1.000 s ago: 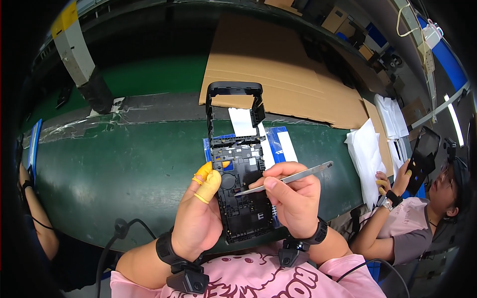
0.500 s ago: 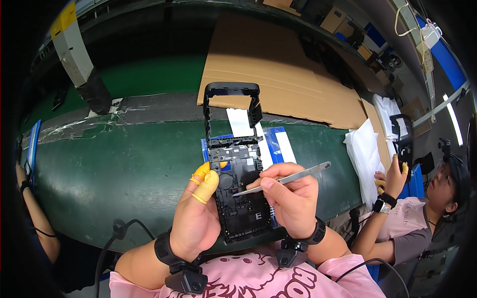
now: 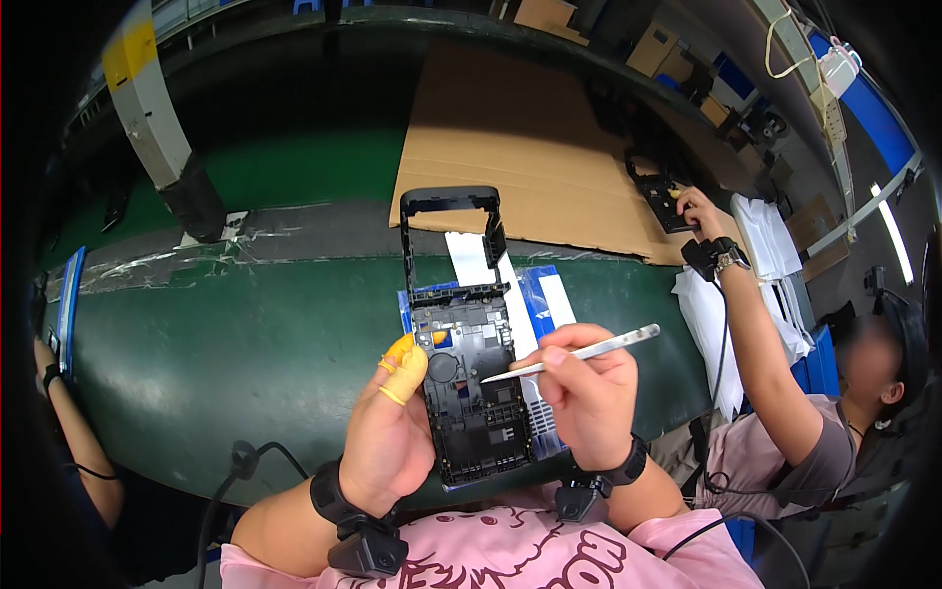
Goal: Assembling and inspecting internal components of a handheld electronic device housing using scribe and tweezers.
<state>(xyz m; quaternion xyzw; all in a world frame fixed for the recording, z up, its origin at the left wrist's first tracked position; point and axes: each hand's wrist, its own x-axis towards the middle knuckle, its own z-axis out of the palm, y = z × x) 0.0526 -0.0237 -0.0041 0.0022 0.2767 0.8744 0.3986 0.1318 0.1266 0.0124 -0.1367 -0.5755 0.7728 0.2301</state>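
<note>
A black plastic housing (image 3: pixel 471 393), long and with an open frame at its far end, is tilted in front of me above the table. My left hand (image 3: pixel 385 447) grips its left edge, with yellow finger cots on the thumb and a finger. My right hand (image 3: pixel 596 398) pinches metal tweezers (image 3: pixel 618 342) between thumb and fingers. Their pointed tip is over the middle of the housing, right of a round recess; whether it touches cannot be made out. Behind the housing lie a blue sheet (image 3: pixel 535 294) and white paper (image 3: pixel 471 257).
A big cardboard sheet (image 3: pixel 520 147) covers the far table. At right, a co-worker's hand (image 3: pixel 699 211) holds another black housing (image 3: pixel 662 196) over it, near white wrapping sheets (image 3: pixel 702 324). A post (image 3: pixel 152 118) stands far left. A cable (image 3: pixel 211 501) runs beside my left arm.
The tweezers' tip has shifted slightly right across the housing, and the tool lies flatter. The co-worker's arm has reached forward, bringing the other black housing over the cardboard.
</note>
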